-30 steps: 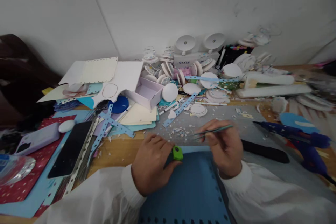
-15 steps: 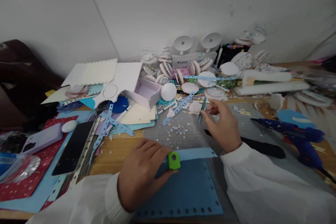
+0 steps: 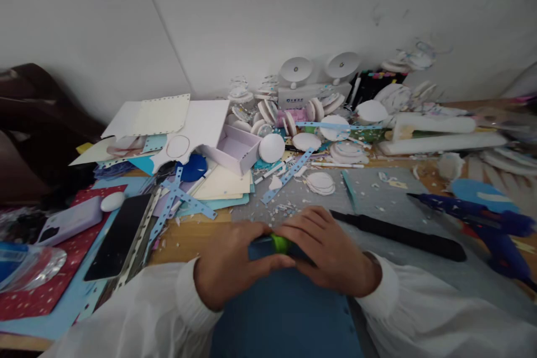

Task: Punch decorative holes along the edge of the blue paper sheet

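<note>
Both of my hands meet at the far edge of a dark blue paper sheet (image 3: 289, 313), with a small green craft punch (image 3: 280, 243) between them. My left hand (image 3: 237, 263) is closed around the punch, thumb on the near side. Curled over the sheet's edge, my right hand (image 3: 325, 249) has its fingertips against the punch. Most of the punch is hidden by fingers. Small punched holes show along the sheet's right edge. Teal tweezers (image 3: 349, 190) lie on the grey mat (image 3: 377, 190) beyond my right hand, near a black-handled tool (image 3: 403, 235).
A blue glue gun (image 3: 470, 212) lies at the right. White discs (image 3: 272, 148), paper strips and a lilac box (image 3: 237, 151) crowd the back. At the left are a black phone (image 3: 119, 235), a lilac phone (image 3: 69, 221) and a plastic bottle (image 3: 29, 263). Tiny paper bits are scattered on the mat.
My right hand has let go of the tweezers, which now lie on the mat, and has come to the blue sheet beside the punch. The sheet's far edge looks raised and bent.
</note>
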### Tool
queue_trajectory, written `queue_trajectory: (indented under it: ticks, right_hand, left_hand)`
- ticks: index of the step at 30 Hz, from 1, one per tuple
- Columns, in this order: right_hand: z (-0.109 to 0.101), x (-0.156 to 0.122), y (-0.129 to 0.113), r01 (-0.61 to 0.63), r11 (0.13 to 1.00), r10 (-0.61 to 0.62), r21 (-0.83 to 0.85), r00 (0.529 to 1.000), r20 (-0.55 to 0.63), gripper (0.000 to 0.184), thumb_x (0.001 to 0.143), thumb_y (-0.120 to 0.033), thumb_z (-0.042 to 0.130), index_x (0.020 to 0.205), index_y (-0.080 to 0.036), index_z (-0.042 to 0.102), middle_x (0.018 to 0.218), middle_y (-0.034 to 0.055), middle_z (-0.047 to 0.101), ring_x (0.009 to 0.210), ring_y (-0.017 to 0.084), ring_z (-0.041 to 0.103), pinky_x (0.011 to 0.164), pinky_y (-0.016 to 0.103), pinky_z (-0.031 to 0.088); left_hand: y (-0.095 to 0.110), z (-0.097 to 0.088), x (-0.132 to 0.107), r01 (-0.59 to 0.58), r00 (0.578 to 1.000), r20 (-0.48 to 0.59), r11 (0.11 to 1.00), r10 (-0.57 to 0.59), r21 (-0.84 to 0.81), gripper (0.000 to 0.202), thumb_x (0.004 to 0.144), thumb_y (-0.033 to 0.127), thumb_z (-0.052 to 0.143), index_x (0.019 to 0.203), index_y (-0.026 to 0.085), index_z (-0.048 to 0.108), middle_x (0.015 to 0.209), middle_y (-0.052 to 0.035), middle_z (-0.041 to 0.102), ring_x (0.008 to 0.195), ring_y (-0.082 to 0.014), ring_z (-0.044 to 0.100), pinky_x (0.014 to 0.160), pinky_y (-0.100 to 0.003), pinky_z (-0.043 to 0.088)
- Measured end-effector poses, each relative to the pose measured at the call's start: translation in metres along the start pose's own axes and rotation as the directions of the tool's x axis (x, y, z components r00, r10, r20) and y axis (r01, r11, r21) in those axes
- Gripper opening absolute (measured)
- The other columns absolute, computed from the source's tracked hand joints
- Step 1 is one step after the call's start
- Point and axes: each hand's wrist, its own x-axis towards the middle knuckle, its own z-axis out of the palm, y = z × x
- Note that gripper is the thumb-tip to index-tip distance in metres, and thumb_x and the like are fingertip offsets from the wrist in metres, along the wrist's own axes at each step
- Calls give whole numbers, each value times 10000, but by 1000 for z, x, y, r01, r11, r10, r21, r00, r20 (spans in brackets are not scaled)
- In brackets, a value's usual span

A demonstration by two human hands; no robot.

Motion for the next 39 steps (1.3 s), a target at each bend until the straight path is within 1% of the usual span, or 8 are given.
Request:
queue_trajectory:
  ticks: [4, 6, 10, 17, 23, 29, 33, 39]
  right_hand:
    - [-3, -2, 5, -131, 975, 126, 178, 991, 43, 278, 847, -277, 559, 1091, -151, 511, 978, 104, 627, 902, 245, 538, 823, 424, 382]
    - [-5, -3, 7, -179, 955, 173, 238, 984, 49, 276, 846, -297, 568, 1080, -163, 510, 973, 98, 618, 897, 240, 534, 835, 425, 377]
    - [-5, -3, 7, -208, 931, 182, 299, 977, 111, 271, 833, -314, 588, 1059, -182, 516, 958, 85, 621, 901, 231, 545, 857, 421, 368]
    - [-2, -2, 5, -230, 938, 198, 259, 969, 145, 307, 802, -289, 611, 1086, -201, 532, 933, 60, 641, 889, 221, 569, 927, 460, 324]
    - [0, -2, 4, -271, 931, 229, 245, 955, 188, 357, 769, -293, 659, 1086, -192, 530, 940, 63, 642, 908, 233, 559, 943, 474, 316]
    - [1, 0, 3, -356, 909, 295, 218, 917, 268, 290, 745, -278, 692, 986, -197, 553, 920, 60, 617, 916, 248, 525, 884, 451, 363]
    - [0, -1, 1, -349, 919, 289, 185, 914, 286, 264, 736, -230, 692, 961, -188, 560, 912, 67, 605, 909, 257, 506, 872, 462, 361]
    - [3, -3, 3, -394, 887, 315, 243, 898, 307, 320, 719, -217, 715, 994, -200, 553, 947, 69, 613, 908, 259, 530, 804, 437, 396]
  left_hand:
    - [-12, -6, 0, -92, 993, 69, 994, 96, -66, 174, 872, 304, 541, 918, 199, 672, 826, -25, 718, 747, -174, 664, 676, -252, 491]
    - [-16, -10, 0, -84, 993, 84, 995, 88, -49, 202, 890, 212, 479, 855, 196, 677, 767, -14, 709, 709, -161, 655, 649, -236, 478]
    - [-18, -14, -2, -39, 994, 101, 999, 42, -26, 201, 868, 174, 477, 812, 191, 669, 745, -12, 700, 696, -167, 646, 614, -230, 459]
    - [-16, -2, -2, -38, 998, 56, 999, 36, 33, 196, 842, 151, 484, 730, 183, 641, 665, -9, 665, 626, -161, 626, 575, -231, 434]
    - [-18, 10, 0, -55, 998, 13, 998, 56, -8, 224, 844, 136, 461, 716, 189, 638, 653, -12, 665, 613, -155, 631, 558, -222, 437]
    - [-18, 17, -5, -43, 998, -55, 999, 44, 10, 235, 841, 137, 453, 741, 205, 654, 633, -13, 663, 602, -157, 633, 548, -219, 444]
    - [-16, 21, -7, -7, 998, -56, 999, 10, 47, 229, 835, 135, 455, 755, 208, 657, 640, -14, 668, 603, -160, 637, 553, -222, 447]
    - [-13, 23, -7, -48, 994, -95, 996, 56, 77, 230, 834, 128, 460, 777, 220, 664, 647, -17, 672, 621, -165, 643, 572, -228, 460]
